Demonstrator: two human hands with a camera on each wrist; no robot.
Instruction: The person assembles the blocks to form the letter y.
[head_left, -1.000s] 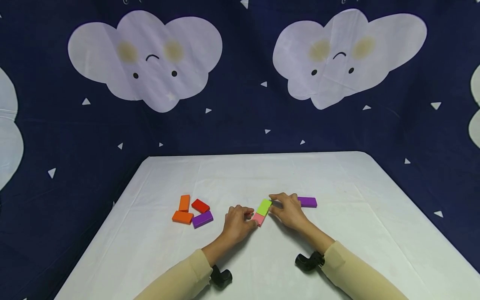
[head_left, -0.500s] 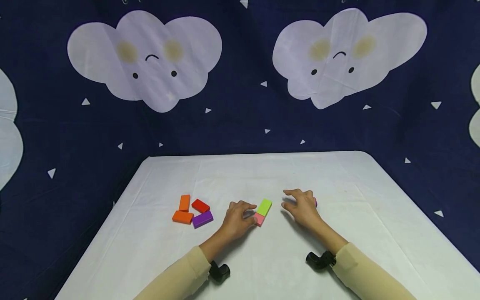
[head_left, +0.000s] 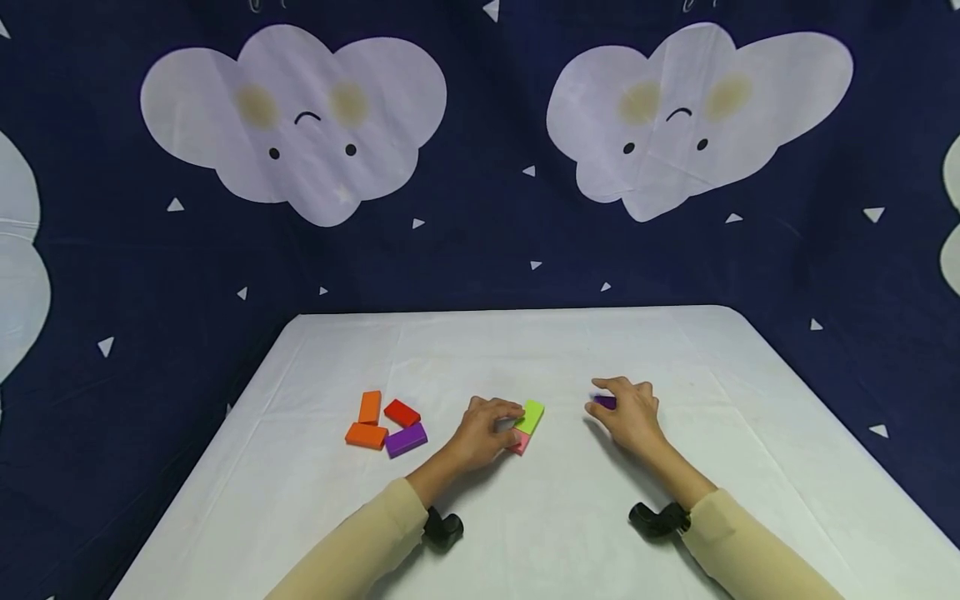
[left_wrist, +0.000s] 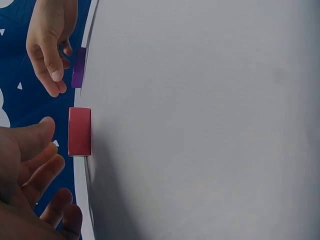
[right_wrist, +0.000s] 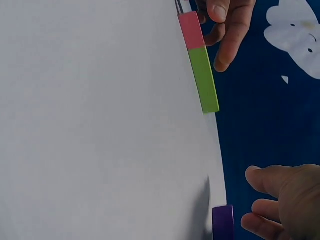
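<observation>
A lime-green block point(head_left: 532, 415) and a pink block point(head_left: 519, 445) lie end to end in a slanting row on the white table. My left hand point(head_left: 482, 432) hovers at their left side with fingers loosely bent, gripping nothing; in the left wrist view its thumb stays apart from the pink block point(left_wrist: 80, 131). Farther right, my right hand point(head_left: 632, 414) is held over a purple block point(head_left: 605, 402), thumb and forefinger spread. Part of that block is hidden by the hand. The right wrist view shows the purple block point(right_wrist: 223, 223) beside the fingers, no grip on it.
Left of my hands lie two orange blocks, one upright in view point(head_left: 369, 407) and one sideways point(head_left: 366, 436), with a red block point(head_left: 402, 412) and another purple block point(head_left: 406, 440). A dark blue cloth with clouds point(head_left: 480, 250) hangs behind the table point(head_left: 480, 350).
My right hand has left the lime-green block and moved right to the purple block. My left hand has loosened from the pink block and shifted slightly up and right.
</observation>
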